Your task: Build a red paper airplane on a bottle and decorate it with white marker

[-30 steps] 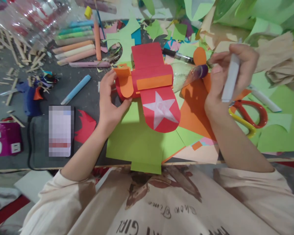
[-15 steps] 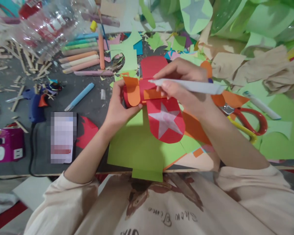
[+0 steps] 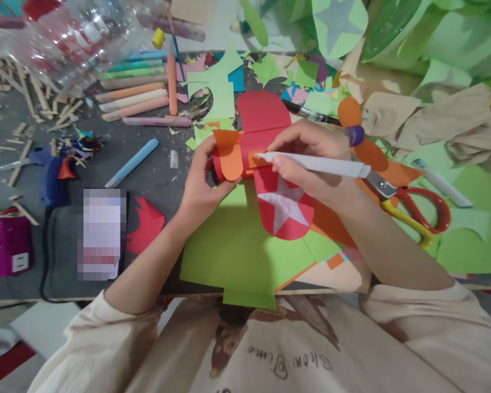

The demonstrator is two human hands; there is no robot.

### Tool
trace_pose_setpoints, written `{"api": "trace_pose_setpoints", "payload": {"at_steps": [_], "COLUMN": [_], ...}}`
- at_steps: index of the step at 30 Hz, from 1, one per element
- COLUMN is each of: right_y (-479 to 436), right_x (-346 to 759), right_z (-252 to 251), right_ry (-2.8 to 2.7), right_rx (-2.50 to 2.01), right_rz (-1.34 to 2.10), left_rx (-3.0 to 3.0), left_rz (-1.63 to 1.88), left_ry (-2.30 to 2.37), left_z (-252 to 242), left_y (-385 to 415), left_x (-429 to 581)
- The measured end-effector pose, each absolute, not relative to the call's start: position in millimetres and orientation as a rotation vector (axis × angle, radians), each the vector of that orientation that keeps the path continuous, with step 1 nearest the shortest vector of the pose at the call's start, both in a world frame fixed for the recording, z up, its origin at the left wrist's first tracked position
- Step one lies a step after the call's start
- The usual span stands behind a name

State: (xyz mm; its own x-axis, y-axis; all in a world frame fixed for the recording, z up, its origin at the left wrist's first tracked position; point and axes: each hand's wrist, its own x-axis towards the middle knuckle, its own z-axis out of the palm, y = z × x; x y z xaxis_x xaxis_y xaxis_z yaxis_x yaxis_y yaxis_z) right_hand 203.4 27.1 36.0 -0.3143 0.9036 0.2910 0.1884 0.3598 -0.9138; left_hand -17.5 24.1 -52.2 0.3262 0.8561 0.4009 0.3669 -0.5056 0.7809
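A red paper aeroplane with a white star on its near wing and orange tail pieces lies on the table's middle, over green paper. My left hand is closed round its orange tail end. My right hand grips a pale grey pen, held like a pencil, its tip on the orange strip across the red body. An orange propeller with a purple hub shows beyond my right hand.
Red and yellow scissors lie at the right. Several pastel markers and a blue one lie at the back left, with a blue glue gun, wooden sticks, a plastic bottle and paper scraps around.
My right hand swung the pen from upright near the propeller leftward and down, so its tip now rests on the orange strip. My left hand stayed on the tail.
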Motion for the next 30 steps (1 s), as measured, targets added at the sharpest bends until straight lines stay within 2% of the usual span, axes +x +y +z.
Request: {"api": "trace_pose_setpoints", "payload": {"at_steps": [4,10,21,30], "right_y": [26.7,25.0,25.1,26.7], "right_x": [204.0,202.2,201.5,200.5], "right_z": [35.5,32.3,32.7,32.5], "right_ry": [-1.776,-1.755,-1.854,-1.852], "right_rx": [-1.045,-1.012,-1.138,-1.011], "right_rz": [0.903,0.951,0.821,0.827], "left_rx": [1.967,1.974,1.978,1.972], "left_rz": [1.137,1.163,1.157,1.146], "left_ry": [1.001,0.982,0.994,0.978], "left_z": [-58.3,-57.9,-57.2,-56.7], "left_y": [27.7,27.5,27.4,27.5], "left_x": [-20.1,-20.7,-21.2,-21.2]}}
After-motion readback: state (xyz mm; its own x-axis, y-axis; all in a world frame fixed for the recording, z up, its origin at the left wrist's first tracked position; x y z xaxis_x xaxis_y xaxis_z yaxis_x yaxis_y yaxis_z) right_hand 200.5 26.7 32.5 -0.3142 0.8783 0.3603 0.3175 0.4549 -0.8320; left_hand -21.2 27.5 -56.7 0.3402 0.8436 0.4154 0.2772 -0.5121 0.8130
